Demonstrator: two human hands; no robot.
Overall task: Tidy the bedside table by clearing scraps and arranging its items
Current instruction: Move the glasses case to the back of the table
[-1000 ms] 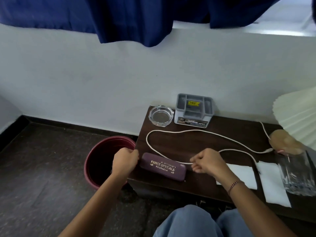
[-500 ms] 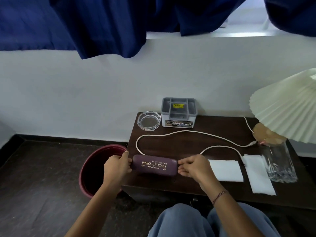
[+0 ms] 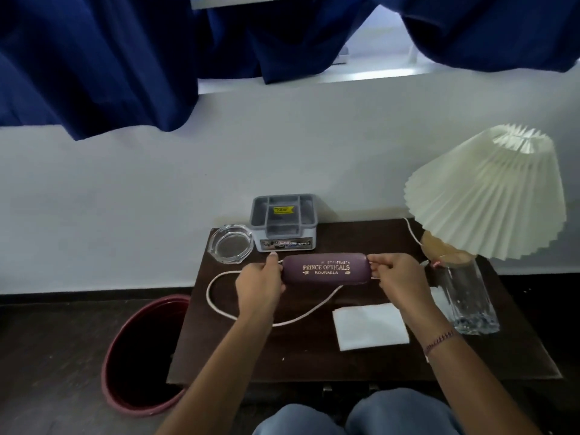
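The left hand [image 3: 260,282] and right hand [image 3: 396,279] each grip one end of the maroon spectacle case [image 3: 325,267]. The case sits level, above the white cable [image 3: 219,307], just in front of the grey organiser [image 3: 284,222] on the bedside table [image 3: 314,359].

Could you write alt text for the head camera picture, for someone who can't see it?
Two hands, left and right, hold a maroon glasses case by its ends over a dark bedside table. Around it: cord, ashtray, grey organizer, lamp, glass, napkin.

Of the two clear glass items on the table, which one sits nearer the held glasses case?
The glass ashtray at the back left corner, just beside the case. The tall tumbler stands apart, on the right under the lamp.
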